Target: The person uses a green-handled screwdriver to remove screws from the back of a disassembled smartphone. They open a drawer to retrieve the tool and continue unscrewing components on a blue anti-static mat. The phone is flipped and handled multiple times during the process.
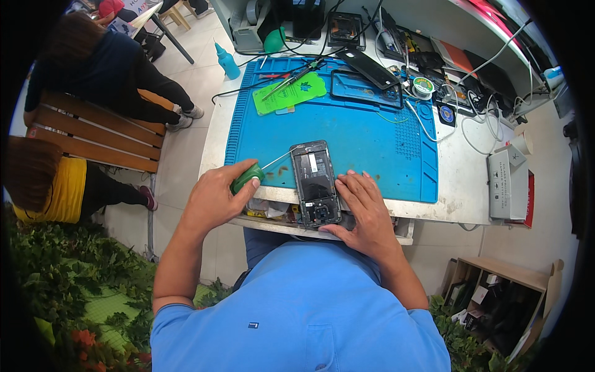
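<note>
An opened smartphone (314, 180) lies upright in front of me, its back cover off and its dark insides showing, with the camera block nearest me. It rests partly on the blue repair mat (365, 167), and its near end reaches past the table's front edge. My left hand (217, 195) is closed round a green tool (248, 178) with a thick body and a thin metal shaft. The shaft's tip meets the phone's upper left edge; the tool's exact kind is unclear. Along the phone's right side my right hand (364, 214) grips it, thumb by the lower corner.
Below the tabletop, a drawer (273, 220) with small items stands partly open. A soldering iron (294, 79) lies on a green sheet (297, 99). Phone frames (365, 88), a solder spool (423, 87) and cables crowd the back right. A blue bottle (227, 63) stands far left. People sit left.
</note>
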Demonstrator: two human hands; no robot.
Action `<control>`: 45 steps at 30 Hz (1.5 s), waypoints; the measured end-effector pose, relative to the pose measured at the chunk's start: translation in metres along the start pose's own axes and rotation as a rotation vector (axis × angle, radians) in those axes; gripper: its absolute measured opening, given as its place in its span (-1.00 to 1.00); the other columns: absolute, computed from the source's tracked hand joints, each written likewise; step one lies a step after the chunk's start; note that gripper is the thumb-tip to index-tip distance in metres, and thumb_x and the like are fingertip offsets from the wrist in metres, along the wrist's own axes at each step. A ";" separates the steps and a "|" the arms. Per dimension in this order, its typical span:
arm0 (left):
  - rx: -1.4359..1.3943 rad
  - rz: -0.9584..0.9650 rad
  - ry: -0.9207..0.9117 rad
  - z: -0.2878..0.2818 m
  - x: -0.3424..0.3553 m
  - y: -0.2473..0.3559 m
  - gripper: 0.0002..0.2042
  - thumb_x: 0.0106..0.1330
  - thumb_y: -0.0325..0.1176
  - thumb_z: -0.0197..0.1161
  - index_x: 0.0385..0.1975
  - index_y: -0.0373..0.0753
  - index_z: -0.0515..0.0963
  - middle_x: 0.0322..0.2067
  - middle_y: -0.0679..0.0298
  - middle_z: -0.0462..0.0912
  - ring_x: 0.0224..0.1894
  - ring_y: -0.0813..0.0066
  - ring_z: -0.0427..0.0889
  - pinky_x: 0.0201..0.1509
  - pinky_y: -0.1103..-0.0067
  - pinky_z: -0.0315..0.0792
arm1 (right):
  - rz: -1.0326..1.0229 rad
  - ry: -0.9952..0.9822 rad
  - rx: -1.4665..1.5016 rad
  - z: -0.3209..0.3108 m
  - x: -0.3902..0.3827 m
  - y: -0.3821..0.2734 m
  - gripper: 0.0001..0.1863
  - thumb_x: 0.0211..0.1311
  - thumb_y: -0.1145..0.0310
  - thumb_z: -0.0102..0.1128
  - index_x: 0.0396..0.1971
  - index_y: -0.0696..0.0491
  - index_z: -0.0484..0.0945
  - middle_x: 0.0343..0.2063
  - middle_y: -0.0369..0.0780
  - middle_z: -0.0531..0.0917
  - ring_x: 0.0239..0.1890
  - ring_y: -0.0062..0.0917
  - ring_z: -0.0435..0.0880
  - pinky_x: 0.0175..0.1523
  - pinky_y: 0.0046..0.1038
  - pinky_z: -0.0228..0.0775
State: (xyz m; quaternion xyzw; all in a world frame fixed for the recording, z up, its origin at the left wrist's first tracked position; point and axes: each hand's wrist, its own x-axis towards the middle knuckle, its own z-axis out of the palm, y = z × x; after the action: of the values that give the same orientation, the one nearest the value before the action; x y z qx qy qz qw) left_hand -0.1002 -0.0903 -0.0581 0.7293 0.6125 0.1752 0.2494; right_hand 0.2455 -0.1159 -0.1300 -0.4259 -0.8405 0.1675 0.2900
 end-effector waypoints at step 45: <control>0.250 0.298 -0.240 -0.039 0.080 0.028 -0.49 0.47 0.02 0.46 0.24 -0.21 0.83 -0.20 -0.12 0.88 -0.29 -0.04 0.85 -0.07 0.30 0.69 | 0.855 -0.280 1.119 -0.005 -0.035 -0.034 -0.60 0.84 0.12 0.17 0.09 0.24 0.61 -0.31 -0.15 0.80 -0.47 -0.61 0.74 -0.39 -0.44 0.57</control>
State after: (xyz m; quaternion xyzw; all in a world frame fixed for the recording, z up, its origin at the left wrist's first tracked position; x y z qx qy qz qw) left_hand -0.0846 -0.0092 -0.0147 0.8526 0.4808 0.0449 0.1998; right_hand 0.2442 -0.1641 -0.1201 -0.4798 -0.4174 0.7255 0.2631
